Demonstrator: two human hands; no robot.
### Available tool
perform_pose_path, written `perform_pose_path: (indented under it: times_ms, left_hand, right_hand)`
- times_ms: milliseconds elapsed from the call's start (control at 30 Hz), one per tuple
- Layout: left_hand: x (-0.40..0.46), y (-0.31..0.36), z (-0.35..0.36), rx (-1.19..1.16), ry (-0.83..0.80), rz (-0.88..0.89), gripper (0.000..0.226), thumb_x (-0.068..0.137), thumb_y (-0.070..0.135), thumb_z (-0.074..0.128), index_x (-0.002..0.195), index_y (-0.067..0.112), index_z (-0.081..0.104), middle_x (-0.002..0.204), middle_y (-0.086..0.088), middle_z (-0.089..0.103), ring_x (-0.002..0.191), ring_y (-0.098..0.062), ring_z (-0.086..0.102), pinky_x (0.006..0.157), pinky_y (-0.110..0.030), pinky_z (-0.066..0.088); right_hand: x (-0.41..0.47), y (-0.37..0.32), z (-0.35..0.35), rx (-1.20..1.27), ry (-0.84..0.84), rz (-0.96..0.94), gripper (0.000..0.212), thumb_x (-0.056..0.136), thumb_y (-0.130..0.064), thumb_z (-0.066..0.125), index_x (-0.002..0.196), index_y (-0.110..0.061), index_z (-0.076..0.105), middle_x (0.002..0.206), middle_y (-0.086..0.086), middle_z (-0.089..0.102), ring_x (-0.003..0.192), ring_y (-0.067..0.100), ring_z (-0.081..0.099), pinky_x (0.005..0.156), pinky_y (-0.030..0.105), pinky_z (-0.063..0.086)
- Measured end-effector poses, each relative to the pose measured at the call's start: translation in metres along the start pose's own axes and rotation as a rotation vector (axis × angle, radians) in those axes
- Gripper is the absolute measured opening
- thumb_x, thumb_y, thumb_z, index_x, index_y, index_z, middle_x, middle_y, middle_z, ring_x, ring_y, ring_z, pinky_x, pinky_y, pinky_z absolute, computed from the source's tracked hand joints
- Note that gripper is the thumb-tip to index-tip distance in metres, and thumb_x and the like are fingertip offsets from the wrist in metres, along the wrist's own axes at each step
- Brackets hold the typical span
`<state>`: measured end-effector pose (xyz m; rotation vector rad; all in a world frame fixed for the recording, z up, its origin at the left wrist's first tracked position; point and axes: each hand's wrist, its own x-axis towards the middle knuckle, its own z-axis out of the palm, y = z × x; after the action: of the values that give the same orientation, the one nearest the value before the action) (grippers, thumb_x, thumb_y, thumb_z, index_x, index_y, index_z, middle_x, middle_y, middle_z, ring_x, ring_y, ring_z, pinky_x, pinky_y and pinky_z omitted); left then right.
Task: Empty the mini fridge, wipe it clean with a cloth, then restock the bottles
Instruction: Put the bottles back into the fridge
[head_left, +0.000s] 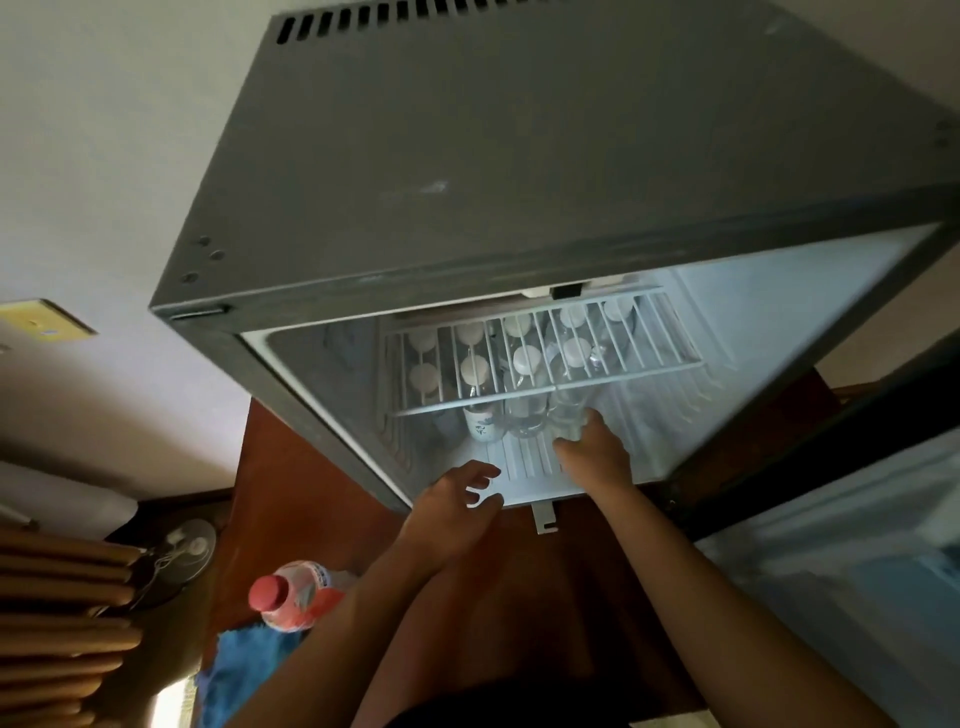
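Note:
The grey mini fridge (519, 156) stands open on a brown wooden cabinet. Under its white wire shelf (545, 358) stand several clear water bottles with white caps (527, 358). My right hand (595, 449) reaches inside, and its fingers curl round the front right clear bottle (569, 415). My left hand (457, 499) hovers at the fridge's front lip with its fingers loosely spread and holds nothing. A pink-capped bottle (296, 592) stands outside the fridge at the lower left, beside a blue cloth (244, 670).
The fridge door (831, 545) hangs open at the right. A small fan (182, 545) and a stack of wooden slats (57, 623) sit at the left. A white wall rises behind the fridge.

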<state>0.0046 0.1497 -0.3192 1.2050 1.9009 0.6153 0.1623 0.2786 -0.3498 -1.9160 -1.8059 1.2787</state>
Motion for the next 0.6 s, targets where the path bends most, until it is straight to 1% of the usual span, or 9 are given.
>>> perform_pose_path:
  times_ms: [67,100,200,233,267,333,433,500,600]
  left_hand:
    - [-0.010,-0.002,-0.003,0.017,0.007,0.011,0.026,0.092,0.028,0.065,0.117,0.035,0.062,0.114,0.010,0.064,0.097,-0.006,0.063,0.086,-0.018,0.047]
    - [-0.015,-0.003,-0.004,0.023,0.013,0.015,0.026,0.092,0.029,0.065,0.117,0.035,0.063,0.114,0.010,0.064,0.096,-0.006,0.064,0.088,-0.019,0.048]
    - [-0.031,-0.007,-0.012,0.044,0.041,0.023,0.026,0.091,0.031,0.064,0.116,0.036,0.064,0.113,0.014,0.066,0.094,-0.002,0.066,0.090,-0.024,0.051]
    - [-0.037,-0.009,-0.015,0.049,0.067,0.031,0.025,0.091,0.031,0.064,0.115,0.037,0.064,0.111,0.016,0.067,0.093,0.001,0.066,0.089,-0.023,0.051]
    - [-0.043,-0.011,-0.019,0.050,0.102,0.040,0.024,0.090,0.030,0.064,0.113,0.038,0.065,0.107,0.017,0.069,0.091,0.004,0.066,0.087,-0.022,0.051]
    - [-0.056,-0.015,-0.030,0.043,0.180,0.063,0.022,0.090,0.026,0.064,0.110,0.034,0.068,0.100,0.016,0.071,0.088,0.004,0.067,0.084,-0.023,0.053]
    - [-0.074,-0.023,-0.051,0.031,0.264,0.106,0.023,0.088,0.024,0.063,0.109,0.028,0.071,0.096,0.012,0.073,0.089,-0.003,0.069,0.084,-0.029,0.055]
    - [-0.084,-0.032,-0.067,0.000,0.289,0.126,0.024,0.086,0.025,0.061,0.108,0.028,0.071,0.096,0.012,0.074,0.090,-0.002,0.069,0.084,-0.032,0.056]
    - [-0.100,-0.050,-0.089,-0.035,0.313,0.131,0.020,0.089,0.022,0.062,0.106,0.029,0.070,0.098,0.014,0.073,0.090,0.002,0.068,0.084,-0.031,0.056]
  right_hand:
    - [-0.018,-0.004,0.008,-0.031,-0.023,-0.027,0.053,0.092,-0.023,0.055,0.143,-0.016,0.042,0.124,0.007,0.063,0.111,0.027,0.060,0.087,0.030,0.044]
    - [-0.025,-0.006,0.014,-0.043,-0.041,-0.046,0.049,0.092,-0.024,0.055,0.140,-0.016,0.047,0.120,0.006,0.065,0.105,0.023,0.061,0.085,0.029,0.045]
    - [-0.052,-0.013,0.031,-0.055,-0.090,-0.091,0.035,0.092,-0.026,0.055,0.126,-0.020,0.058,0.105,0.001,0.069,0.083,0.014,0.063,0.069,0.026,0.045]
    - [-0.061,-0.015,0.037,-0.056,-0.109,-0.109,0.032,0.092,-0.025,0.056,0.123,-0.021,0.059,0.101,0.000,0.069,0.080,0.013,0.063,0.067,0.026,0.046]
    - [-0.070,-0.018,0.043,-0.055,-0.131,-0.124,0.030,0.091,-0.025,0.056,0.121,-0.023,0.060,0.098,-0.001,0.069,0.079,0.013,0.064,0.069,0.028,0.049]
    - [-0.088,-0.025,0.056,-0.057,-0.168,-0.158,0.027,0.091,-0.023,0.056,0.118,-0.024,0.060,0.091,-0.001,0.070,0.080,0.014,0.065,0.076,0.032,0.053]
    - [-0.112,-0.037,0.074,-0.055,-0.201,-0.211,0.024,0.092,-0.021,0.055,0.114,-0.025,0.062,0.086,-0.002,0.072,0.080,0.015,0.065,0.075,0.031,0.052]
    - [-0.125,-0.046,0.087,-0.055,-0.247,-0.232,0.022,0.091,-0.023,0.054,0.111,-0.026,0.062,0.089,-0.005,0.071,0.084,0.016,0.065,0.074,0.029,0.049]
    - [-0.142,-0.059,0.109,-0.063,-0.316,-0.260,0.024,0.090,-0.026,0.055,0.112,-0.030,0.063,0.096,-0.009,0.067,0.093,0.013,0.064,0.083,0.029,0.050]
